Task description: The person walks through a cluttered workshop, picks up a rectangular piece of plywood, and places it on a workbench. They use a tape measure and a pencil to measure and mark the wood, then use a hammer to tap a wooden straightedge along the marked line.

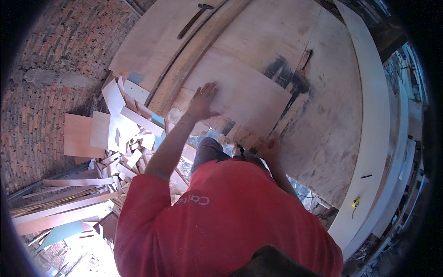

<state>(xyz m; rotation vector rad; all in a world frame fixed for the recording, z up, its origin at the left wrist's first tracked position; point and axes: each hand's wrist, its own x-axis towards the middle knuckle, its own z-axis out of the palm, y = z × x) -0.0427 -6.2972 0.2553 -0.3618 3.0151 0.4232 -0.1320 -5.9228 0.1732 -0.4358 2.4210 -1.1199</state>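
A pale rectangular plywood piece [244, 87] lies on a large, stained work board. My left hand [203, 100] rests spread on the piece’s left side, fingers apart and thumb out. By the piece’s near right corner, my right hand [270, 147] is closed, its fingers curled; what they grip, if anything, is hidden. A long wooden batten [195, 62] runs diagonally just left of the piece. Beyond the batten a hammer [193, 23] lies on the board.
Wood offcuts [131, 157] are heaped at the left beside a brick wall [46, 69]. A long white board [369, 138] edges the right side, bearing a yellow tape measure [356, 203] and a dark slim item [366, 176]. My legs [205, 152] are at the near edge.
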